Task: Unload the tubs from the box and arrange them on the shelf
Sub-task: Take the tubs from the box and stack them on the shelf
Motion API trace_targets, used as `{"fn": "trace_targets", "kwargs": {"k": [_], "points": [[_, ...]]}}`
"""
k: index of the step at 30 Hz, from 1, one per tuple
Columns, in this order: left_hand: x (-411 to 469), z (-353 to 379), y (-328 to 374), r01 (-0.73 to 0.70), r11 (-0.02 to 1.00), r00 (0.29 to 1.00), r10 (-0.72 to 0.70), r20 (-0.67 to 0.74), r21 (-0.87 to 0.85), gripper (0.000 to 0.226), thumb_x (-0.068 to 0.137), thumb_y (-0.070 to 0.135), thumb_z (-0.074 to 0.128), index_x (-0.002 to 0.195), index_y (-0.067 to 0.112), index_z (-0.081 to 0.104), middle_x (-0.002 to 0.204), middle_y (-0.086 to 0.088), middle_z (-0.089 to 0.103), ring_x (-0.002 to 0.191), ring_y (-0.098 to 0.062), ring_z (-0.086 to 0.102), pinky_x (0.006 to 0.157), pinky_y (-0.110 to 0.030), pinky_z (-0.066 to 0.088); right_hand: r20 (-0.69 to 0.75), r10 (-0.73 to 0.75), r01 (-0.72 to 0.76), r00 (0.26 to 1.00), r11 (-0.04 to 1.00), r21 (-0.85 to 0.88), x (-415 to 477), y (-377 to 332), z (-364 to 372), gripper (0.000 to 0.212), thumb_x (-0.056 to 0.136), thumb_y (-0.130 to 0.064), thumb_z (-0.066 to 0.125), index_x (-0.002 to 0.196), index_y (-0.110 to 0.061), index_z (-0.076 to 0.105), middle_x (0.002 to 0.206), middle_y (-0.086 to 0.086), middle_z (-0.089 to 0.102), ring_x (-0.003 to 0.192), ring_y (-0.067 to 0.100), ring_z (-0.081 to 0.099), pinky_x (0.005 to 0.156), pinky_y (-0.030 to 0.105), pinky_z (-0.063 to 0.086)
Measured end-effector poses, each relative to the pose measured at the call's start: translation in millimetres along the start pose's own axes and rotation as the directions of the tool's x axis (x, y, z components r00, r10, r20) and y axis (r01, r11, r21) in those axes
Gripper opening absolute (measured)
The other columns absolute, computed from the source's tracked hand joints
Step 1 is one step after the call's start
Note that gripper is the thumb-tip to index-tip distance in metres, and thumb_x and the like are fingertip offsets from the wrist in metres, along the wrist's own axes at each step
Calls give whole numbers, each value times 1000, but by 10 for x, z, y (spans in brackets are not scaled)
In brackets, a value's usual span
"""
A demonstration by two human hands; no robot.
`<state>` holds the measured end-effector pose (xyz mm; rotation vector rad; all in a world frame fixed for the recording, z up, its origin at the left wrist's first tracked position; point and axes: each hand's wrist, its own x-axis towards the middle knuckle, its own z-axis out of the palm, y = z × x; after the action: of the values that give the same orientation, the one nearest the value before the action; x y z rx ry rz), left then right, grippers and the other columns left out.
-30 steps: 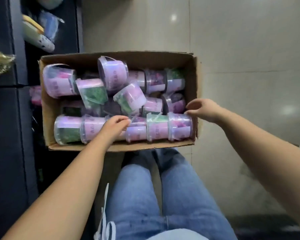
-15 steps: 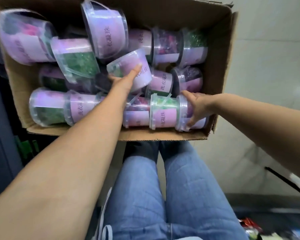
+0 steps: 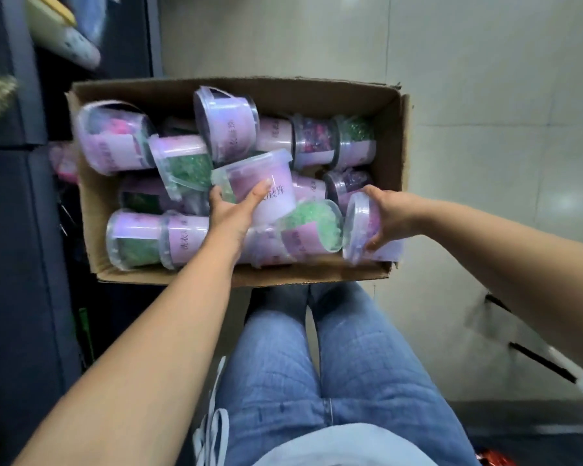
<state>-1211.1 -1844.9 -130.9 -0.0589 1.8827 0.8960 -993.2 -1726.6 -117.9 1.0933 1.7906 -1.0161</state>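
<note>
Blue jeans (image 3: pixel 334 381) (faded), bare forearms

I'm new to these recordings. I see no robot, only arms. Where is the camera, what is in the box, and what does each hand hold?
There is no machine here: these are a person's two bare arms. The single picture comes from a wide-angle camera worn on the person's head and looking down, which is why their own jeans fill the bottom. In front of the knees is an open cardboard box, with a dark shelving unit on one side and pale floor tiles on the other. The box is full of clear plastic tubs with purple labels, lying jumbled on their sides. Some hold green bits, some purple. The left hand grips a pink tub in the middle. The right hand grips an end tub at the box's right near corner.
</note>
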Motion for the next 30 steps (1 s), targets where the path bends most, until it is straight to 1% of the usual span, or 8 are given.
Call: {"fn": "trace_targets", "kwargs": {"k": [7, 11, 14, 16, 18, 21, 26, 30], "points": [[-618, -593, 501, -141, 978, 986, 152, 62, -155, 118, 35, 57, 84, 136, 18, 37, 135, -6, 52, 119, -22, 54, 104, -46, 41, -251, 16, 84, 968, 921, 381, -851, -177, -703, 112, 55, -37, 85, 143, -13, 21, 135, 8, 44, 121, 27, 45, 102, 39, 39], [-1072, -823, 803, -298, 930, 943, 321, 82, -214, 92, 48, 35, 83, 129, 14, 44, 125, -10, 58, 113, -26, 57, 99, -45, 46, -393, -77, 313, 916, 751, 582, -1341, -415, -952, 123, 29, -51, 87, 133, -12, 36, 118, 6, 56, 105, 21, 57, 95, 36, 47], [-1407, -1038, 901, -423, 869, 892, 449, 48, -256, 70, 45, 27, 82, 109, 23, 53, 112, -4, 63, 106, -25, 60, 91, -43, 49, -446, -227, 486, 866, 596, 639, -1628, -647, -1049, 98, 42, -31, 91, 125, -6, 45, 110, 11, 62, 92, 14, 64, 83, 27, 52], [-1679, -1206, 933, -507, 813, 852, 524, -21, -287, 69, 41, 38, 78, 104, 25, 54, 107, 0, 63, 103, -24, 60, 91, -44, 50, -503, -342, 607, 794, 509, 611, -1781, -862, -1109, 97, 40, -35, 91, 121, -3, 49, 103, 10, 65, 88, 12, 65, 77, 24, 54], [-1995, -1389, 898, -570, 752, 816, 567, -115, -331, 83, 34, 44, 84, 108, 25, 53, 109, -1, 63, 106, -24, 59, 90, -44, 50, -526, -455, 695, 718, 429, 577, -1928, -1130, -1135, 104, 29, -47, 91, 118, -8, 52, 105, 7, 67, 94, 16, 65, 83, 28, 54], [-2502, -1663, 733, -671, 644, 740, 607, -288, -366, 102, 27, 57, 86, 117, 26, 50, 115, -4, 61, 109, -24, 58, 89, -43, 49, -513, -634, 792, 579, 287, 538, -2219, -1601, -1110, 88, 28, -48, 90, 104, -19, 57, 92, -8, 72, 89, 5, 66, 76, 19, 53], [-3434, -2168, 187, -806, 520, 584, 620, -524, -282, 114, 37, 57, 86, 132, 12, 42, 125, -12, 59, 116, -25, 56, 94, -41, 48, -347, -871, 851, 348, 139, 507, -2777, -2436, -733, 70, 41, -43, 89, 106, -34, 63, 104, -6, 70, 101, 10, 63, 81, 22, 51], [-4158, -2582, -345, -866, 476, 437, 574, -693, -152, 101, 38, 51, 87, 124, 15, 48, 112, 1, 67, 109, -16, 61, 84, -26, 52, -167, -969, 884, 182, 87, 459, -3139, -3107, -191, 93, 39, -48, 89, 119, -18, 54, 113, 4, 67, 109, 20, 61, 91, 34, 51]]}}
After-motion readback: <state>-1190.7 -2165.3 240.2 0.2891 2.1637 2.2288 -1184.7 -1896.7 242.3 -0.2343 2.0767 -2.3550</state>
